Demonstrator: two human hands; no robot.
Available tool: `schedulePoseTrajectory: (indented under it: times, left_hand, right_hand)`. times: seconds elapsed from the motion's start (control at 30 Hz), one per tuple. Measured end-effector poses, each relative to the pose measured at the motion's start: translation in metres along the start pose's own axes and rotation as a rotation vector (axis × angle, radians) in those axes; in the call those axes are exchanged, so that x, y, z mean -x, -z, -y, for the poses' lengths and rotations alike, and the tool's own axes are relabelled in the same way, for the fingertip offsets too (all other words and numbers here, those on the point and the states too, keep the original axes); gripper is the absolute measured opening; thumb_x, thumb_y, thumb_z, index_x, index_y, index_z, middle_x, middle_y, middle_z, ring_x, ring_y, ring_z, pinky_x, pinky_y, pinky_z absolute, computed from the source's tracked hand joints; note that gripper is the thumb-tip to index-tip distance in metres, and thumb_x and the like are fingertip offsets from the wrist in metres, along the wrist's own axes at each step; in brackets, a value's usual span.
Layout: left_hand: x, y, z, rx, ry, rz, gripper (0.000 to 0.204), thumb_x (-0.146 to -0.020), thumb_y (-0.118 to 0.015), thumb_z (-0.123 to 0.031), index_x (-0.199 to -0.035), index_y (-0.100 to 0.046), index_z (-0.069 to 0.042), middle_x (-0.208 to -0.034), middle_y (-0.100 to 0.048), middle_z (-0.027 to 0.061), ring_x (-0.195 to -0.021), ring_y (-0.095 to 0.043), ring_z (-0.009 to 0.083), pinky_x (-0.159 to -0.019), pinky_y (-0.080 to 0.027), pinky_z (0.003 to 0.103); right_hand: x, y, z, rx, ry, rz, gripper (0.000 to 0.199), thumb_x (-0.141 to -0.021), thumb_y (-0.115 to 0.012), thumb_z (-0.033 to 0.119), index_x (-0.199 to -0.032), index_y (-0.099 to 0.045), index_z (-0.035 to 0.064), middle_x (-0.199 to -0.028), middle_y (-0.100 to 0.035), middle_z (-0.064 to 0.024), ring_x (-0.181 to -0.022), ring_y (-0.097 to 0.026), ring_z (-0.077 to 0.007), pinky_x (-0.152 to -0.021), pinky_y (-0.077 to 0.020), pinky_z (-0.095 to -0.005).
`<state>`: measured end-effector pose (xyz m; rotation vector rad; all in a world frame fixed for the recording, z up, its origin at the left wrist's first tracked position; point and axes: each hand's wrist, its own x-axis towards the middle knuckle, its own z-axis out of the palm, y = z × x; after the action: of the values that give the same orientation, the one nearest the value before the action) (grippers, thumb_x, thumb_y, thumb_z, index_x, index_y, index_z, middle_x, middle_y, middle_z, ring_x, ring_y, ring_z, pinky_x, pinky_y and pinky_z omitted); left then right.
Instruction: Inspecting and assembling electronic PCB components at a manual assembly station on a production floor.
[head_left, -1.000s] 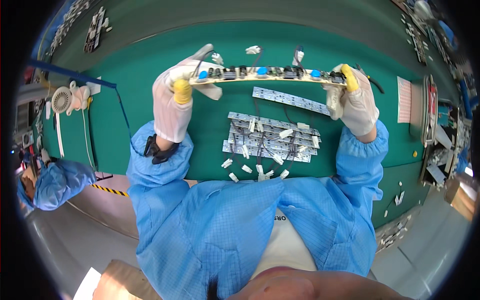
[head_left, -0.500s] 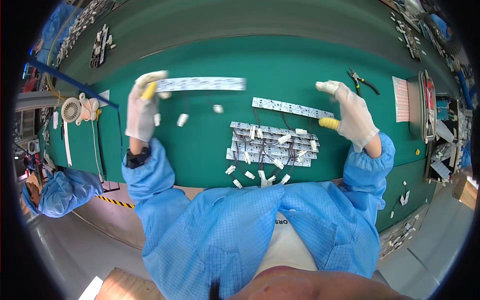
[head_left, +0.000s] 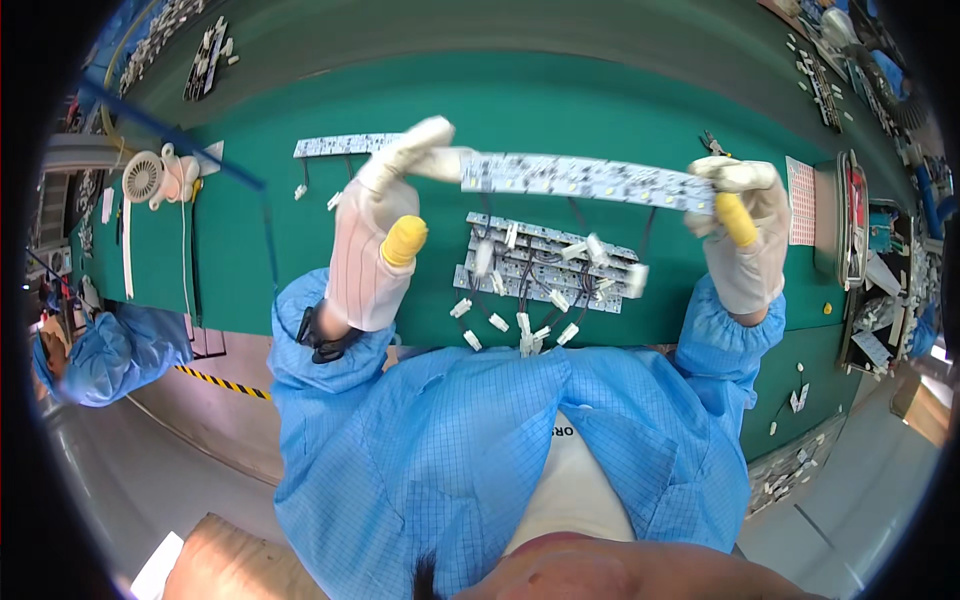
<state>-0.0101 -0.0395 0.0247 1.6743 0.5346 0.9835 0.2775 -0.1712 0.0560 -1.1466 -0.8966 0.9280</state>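
My right hand (head_left: 745,215), white-gloved with a yellow cot on the thumb, pinches the right end of an LED circuit board strip (head_left: 585,180). The strip is raised above the green mat, wires and white connectors hanging from it. At its left end is my left hand (head_left: 380,230), gloved the same way; its fingers reach to the board's end, while its yellow-capped thumb stands apart from them. Below the raised board lies a pile of similar strips (head_left: 540,284) with tangled wires and white connectors. Another strip (head_left: 340,146) lies flat behind my left hand, partly covered by it.
At the left are a small white fan (head_left: 145,177) and its cable. Cutting pliers (head_left: 713,146) lie behind my right hand, near a sheet of red labels (head_left: 801,200) and a metal box (head_left: 848,220). A person in blue (head_left: 120,365) is at far left.
My left hand has let go of a strip, which now lies at the upper left, and moved right. My right hand has closed on another strip and lifted it from the pile.
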Motion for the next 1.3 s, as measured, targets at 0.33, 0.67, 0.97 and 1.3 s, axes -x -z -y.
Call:
schedulePoseTrajectory:
  times: [0.33,0.67,0.97,1.3]
  left_hand:
    - [0.012,-0.029,-0.01,0.329,0.14,-0.043,0.067,-0.074,-0.075,-0.021,-0.127,-0.044,0.005,-0.12,-0.056,0.0157,-0.109,-0.055,0.0201,-0.095,-0.043,0.033]
    - [0.012,-0.019,-0.01,-0.085,-0.143,0.027,0.05,-0.076,-0.073,-0.022,-0.115,-0.054,0.003,-0.105,-0.062,0.0188,-0.099,-0.061,0.0259,-0.097,-0.042,0.045]
    - [0.008,-0.01,-0.014,-0.274,-0.221,0.017,0.052,-0.065,-0.074,-0.036,-0.107,-0.064,-0.006,-0.091,-0.068,0.0056,-0.094,-0.061,0.0255,-0.094,-0.046,0.041]
    - [0.006,-0.001,-0.009,-0.308,-0.342,0.04,0.055,-0.077,-0.066,-0.045,-0.106,-0.06,0.0,-0.09,-0.065,0.0127,-0.087,-0.063,0.0237,-0.1,-0.037,0.054]
  right_hand:
    - [0.008,0.007,-0.01,-0.1,-0.09,0.031,0.043,-0.077,-0.074,0.028,-0.107,-0.051,0.0064,-0.107,-0.056,-0.0143,-0.073,-0.054,-0.0117,-0.056,-0.0442,-0.0198]
    - [0.011,0.0,0.001,0.083,-0.132,-0.004,0.056,-0.082,-0.068,0.033,-0.119,-0.049,-0.0031,-0.097,-0.061,-0.0107,-0.069,-0.063,-0.0141,-0.061,-0.0517,-0.02]
    - [0.008,0.005,-0.001,0.216,-0.045,0.044,0.031,-0.09,-0.057,0.022,-0.11,-0.054,-0.0012,-0.083,-0.056,-0.0011,-0.057,-0.048,-0.0019,-0.048,-0.0345,-0.0142]
    - [0.009,0.003,0.003,0.261,-0.077,0.068,0.044,-0.088,-0.06,0.037,-0.111,-0.054,0.0001,-0.072,-0.057,-0.0027,-0.046,-0.045,-0.0016,-0.042,-0.0322,-0.0128]
